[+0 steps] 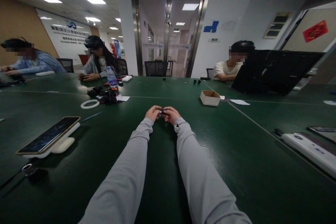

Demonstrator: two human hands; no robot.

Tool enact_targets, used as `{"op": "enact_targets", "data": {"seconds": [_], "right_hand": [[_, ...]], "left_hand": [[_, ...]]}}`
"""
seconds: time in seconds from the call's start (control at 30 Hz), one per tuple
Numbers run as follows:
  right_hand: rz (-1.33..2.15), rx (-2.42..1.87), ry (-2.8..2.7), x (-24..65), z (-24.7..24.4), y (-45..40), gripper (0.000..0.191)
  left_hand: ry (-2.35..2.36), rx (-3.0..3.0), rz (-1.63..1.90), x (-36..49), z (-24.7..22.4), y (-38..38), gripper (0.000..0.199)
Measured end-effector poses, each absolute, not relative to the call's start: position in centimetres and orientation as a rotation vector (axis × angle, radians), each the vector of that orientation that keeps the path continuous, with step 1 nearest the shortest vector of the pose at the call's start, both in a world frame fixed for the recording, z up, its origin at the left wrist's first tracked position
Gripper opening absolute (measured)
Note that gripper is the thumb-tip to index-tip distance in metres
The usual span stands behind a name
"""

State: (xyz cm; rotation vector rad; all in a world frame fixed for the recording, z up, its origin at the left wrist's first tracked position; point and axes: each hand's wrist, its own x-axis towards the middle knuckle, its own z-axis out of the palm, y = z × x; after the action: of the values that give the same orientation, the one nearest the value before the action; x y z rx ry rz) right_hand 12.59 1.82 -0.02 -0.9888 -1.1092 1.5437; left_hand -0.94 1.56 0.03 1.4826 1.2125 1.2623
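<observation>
Both my arms, in light grey sleeves, reach out over the green table (162, 154). My left hand (153, 113) and my right hand (171, 114) meet at the middle of the view, fingertips nearly together. Between them is a small dark piece (162, 112) with a light spot at its left end. Fingers of both hands are closed on it. It is too small and too covered by the fingers for its kind to be told.
Ahead to the right stands an open box (210, 98). Left lie a tape roll (90, 104), black parts (105, 94), a water bottle (111, 77) and a phone (51, 135) on a white stand. A black monitor (273, 71) stands right. Several people sit across the table.
</observation>
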Motion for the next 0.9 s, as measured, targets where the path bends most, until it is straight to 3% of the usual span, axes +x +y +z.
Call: {"op": "enact_targets", "data": {"seconds": [0.27,0.43,0.6,0.73,0.9], "right_hand": [[1.529,-1.007,-1.168,12.2,0.0,1.7,0.019],[1.257,-1.135,-1.442,11.4,-0.8,1.6,0.029],[1.112,-1.224,-1.492,10.9,-0.9,1.2,0.018],[1.307,-1.131,-1.317,10.5,0.0,0.3,0.029],[1.276,-1.104,-1.437,12.9,0.3,-1.2,0.039]], "left_hand": [[1.165,1.436,1.324,-1.0,-0.2,2.1,0.016],[1.284,1.494,1.404,-1.3,-1.2,2.6,0.025],[1.545,1.71,1.273,-1.3,-1.9,2.2,0.026],[1.613,1.702,1.211,-0.4,-1.4,1.0,0.021],[1.21,1.794,0.915,-1.6,0.4,-2.7,0.042]]}}
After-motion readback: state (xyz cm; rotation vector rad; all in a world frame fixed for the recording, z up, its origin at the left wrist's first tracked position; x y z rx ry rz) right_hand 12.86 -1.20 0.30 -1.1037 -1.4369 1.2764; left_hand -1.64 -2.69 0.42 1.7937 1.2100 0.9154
